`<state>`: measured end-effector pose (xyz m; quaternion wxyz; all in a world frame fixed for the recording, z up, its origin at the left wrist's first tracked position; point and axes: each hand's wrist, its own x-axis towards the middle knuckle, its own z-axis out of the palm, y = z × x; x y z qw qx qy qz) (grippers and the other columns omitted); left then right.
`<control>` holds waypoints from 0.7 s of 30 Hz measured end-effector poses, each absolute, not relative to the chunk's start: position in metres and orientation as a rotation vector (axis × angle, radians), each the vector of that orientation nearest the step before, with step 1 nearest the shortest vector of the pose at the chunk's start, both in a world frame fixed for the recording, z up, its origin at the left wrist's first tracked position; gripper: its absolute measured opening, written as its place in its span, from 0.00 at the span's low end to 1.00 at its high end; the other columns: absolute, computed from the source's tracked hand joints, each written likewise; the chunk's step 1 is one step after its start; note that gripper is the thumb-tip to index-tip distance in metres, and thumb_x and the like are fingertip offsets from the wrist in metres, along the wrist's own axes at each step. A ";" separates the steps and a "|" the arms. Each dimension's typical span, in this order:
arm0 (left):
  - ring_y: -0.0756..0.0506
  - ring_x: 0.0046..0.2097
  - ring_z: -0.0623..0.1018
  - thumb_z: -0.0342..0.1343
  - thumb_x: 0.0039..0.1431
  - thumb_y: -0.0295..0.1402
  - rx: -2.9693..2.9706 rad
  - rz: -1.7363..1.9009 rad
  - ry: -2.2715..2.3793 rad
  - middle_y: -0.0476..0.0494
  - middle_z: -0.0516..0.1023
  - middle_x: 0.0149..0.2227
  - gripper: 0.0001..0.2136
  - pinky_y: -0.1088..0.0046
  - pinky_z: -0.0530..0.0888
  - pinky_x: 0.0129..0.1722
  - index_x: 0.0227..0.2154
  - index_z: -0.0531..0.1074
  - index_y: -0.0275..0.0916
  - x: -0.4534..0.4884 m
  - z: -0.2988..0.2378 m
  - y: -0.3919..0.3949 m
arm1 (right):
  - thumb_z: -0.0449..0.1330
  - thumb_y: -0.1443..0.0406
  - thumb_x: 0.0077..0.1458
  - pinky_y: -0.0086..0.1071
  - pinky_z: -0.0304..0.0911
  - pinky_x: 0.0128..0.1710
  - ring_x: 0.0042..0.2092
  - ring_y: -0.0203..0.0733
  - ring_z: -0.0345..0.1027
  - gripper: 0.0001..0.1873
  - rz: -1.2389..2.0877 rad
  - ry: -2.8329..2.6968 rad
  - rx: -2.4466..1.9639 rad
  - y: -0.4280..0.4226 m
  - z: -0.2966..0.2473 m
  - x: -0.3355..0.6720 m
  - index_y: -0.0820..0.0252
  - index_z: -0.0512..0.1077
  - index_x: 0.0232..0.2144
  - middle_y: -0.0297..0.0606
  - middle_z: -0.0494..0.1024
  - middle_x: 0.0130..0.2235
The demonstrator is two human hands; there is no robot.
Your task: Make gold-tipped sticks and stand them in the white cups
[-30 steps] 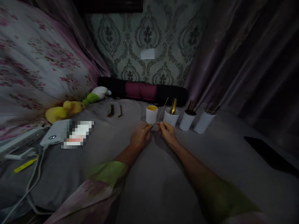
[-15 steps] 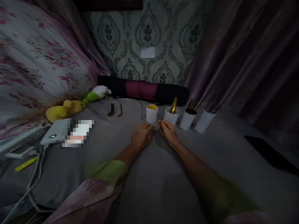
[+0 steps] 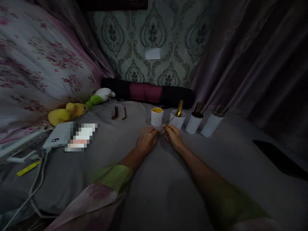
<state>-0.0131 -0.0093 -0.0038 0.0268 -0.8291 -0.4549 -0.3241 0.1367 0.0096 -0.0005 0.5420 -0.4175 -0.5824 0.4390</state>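
My left hand (image 3: pixel 147 141) and my right hand (image 3: pixel 173 136) meet over the grey bedsheet (image 3: pixel 156 186), fingers pinched together. Between them runs a thin stick (image 3: pixel 169 121), slanting up and right toward the cups. Both hands grip it near its lower end. Just beyond stand several white cups in a row: one with yellow contents (image 3: pixel 157 116), one holding golden sticks (image 3: pixel 177 118), one with dark sticks (image 3: pixel 193 122), and a tilted one (image 3: pixel 211 124).
A yellow plush toy (image 3: pixel 66 113) and a green-white one (image 3: pixel 101 96) lie at the left by a floral pillow (image 3: pixel 36 70). A white power bank (image 3: pixel 59 138) with cables, two dark sticks (image 3: pixel 119 113), a dark bolster (image 3: pixel 146 92) and a dark phone (image 3: pixel 279 158) are around.
The thin stick, standing high a second ago, now lies lower and shorter between my hands. Both hands have closed in on each other slightly.
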 end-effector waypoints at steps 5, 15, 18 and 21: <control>0.46 0.38 0.67 0.43 0.56 0.28 -2.565 -1.025 -1.394 0.41 0.69 0.34 0.12 0.69 0.64 0.39 0.39 0.69 0.37 -0.013 -0.004 -0.009 | 0.52 0.53 0.48 0.22 0.47 0.12 0.18 0.28 0.54 0.17 1.049 -1.370 -0.992 0.012 -0.003 0.136 0.62 0.68 0.31 0.31 0.65 0.22; 0.46 0.39 0.67 0.45 0.54 0.27 -2.608 -1.127 -1.401 0.43 0.69 0.33 0.11 0.70 0.65 0.40 0.37 0.70 0.37 -0.013 -0.012 -0.002 | 0.51 0.50 0.47 0.23 0.47 0.12 0.16 0.28 0.53 0.21 0.984 -1.395 -1.075 0.010 -0.002 0.136 0.62 0.69 0.31 0.31 0.67 0.20; 0.47 0.39 0.68 0.46 0.53 0.26 -2.612 -1.183 -1.423 0.43 0.70 0.33 0.10 0.70 0.65 0.40 0.36 0.71 0.38 -0.014 -0.015 0.000 | 0.51 0.51 0.47 0.23 0.47 0.12 0.16 0.28 0.53 0.21 0.974 -1.393 -1.083 0.011 -0.003 0.136 0.62 0.69 0.31 0.31 0.67 0.20; 0.47 0.39 0.68 0.47 0.52 0.26 -2.624 -1.261 -1.440 0.44 0.71 0.33 0.10 0.70 0.65 0.41 0.35 0.71 0.38 -0.014 -0.016 0.000 | 0.51 0.52 0.47 0.24 0.48 0.13 0.16 0.29 0.53 0.19 0.965 -1.380 -1.094 0.012 -0.003 0.136 0.62 0.68 0.31 0.31 0.67 0.20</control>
